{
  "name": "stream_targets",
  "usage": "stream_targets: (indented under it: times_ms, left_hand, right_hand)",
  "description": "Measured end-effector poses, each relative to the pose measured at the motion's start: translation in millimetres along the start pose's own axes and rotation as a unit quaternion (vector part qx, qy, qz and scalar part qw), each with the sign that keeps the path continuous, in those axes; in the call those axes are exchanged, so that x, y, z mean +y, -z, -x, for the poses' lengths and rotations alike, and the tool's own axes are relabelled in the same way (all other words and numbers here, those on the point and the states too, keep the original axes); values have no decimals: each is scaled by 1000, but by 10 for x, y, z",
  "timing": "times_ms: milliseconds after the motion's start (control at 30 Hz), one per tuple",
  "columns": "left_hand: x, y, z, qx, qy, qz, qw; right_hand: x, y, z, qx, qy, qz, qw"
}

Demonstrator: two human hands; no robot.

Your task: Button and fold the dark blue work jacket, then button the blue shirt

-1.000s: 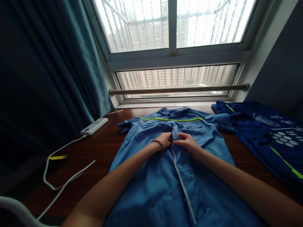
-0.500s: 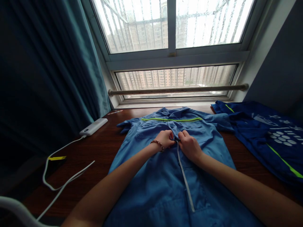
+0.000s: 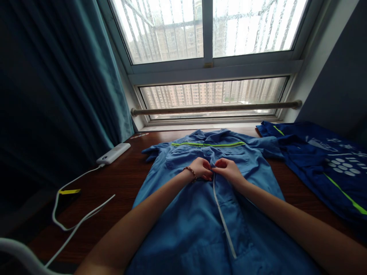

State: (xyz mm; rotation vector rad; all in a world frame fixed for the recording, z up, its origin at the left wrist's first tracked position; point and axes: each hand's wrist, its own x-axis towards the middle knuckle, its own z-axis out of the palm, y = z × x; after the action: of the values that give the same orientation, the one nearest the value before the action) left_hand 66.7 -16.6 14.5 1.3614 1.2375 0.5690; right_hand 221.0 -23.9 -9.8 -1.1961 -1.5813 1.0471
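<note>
A light blue work shirt (image 3: 186,217) with a yellow-green chest stripe lies flat, front up, on the dark wooden table (image 3: 120,183). My left hand (image 3: 201,168), a bead bracelet on its wrist, pinches the left edge of the shirt's front opening at chest height. My right hand (image 3: 228,169) pinches the opposite edge, fingertips touching the left hand's. Below my hands the opening's pale edge runs down toward me.
A darker blue garment (image 3: 323,160) with white print and a yellow-green stripe lies at the right. A white power bank (image 3: 113,153) with a white cable (image 3: 74,206) sits at the left near a teal curtain (image 3: 57,84). A window with a rail (image 3: 215,108) is behind.
Both hands stayed at the shirt's front opening, shifting slightly and working the two edges together; the pale edge below them moved a little to the right.
</note>
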Motion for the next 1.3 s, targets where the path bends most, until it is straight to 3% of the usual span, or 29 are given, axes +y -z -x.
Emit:
stream_targets:
  times_ms: [167, 433, 567, 767, 1133, 1300]
  left_hand:
    - [10, -11, -2, 20, -11, -15, 1000]
    - [85, 38, 24, 52, 16, 52, 997]
    - [109, 57, 37, 61, 11, 67, 996]
    - [119, 62, 44, 68, 12, 66, 995]
    - [157, 9, 84, 56, -10, 65, 996]
    - [107, -67, 54, 92, -28, 48, 994]
  right_hand:
    - [-11, 5, 27, -24, -63, -160, 985]
    - [-90, -3, 32, -3, -123, -221, 967]
    - [-84, 8, 41, -19, -77, -179, 981]
    - [-37, 18, 31, 10, 11, -70, 997]
    - [-74, 21, 58, 49, 121, 49, 990]
    - [-86, -2, 86, 60, 156, 89, 982]
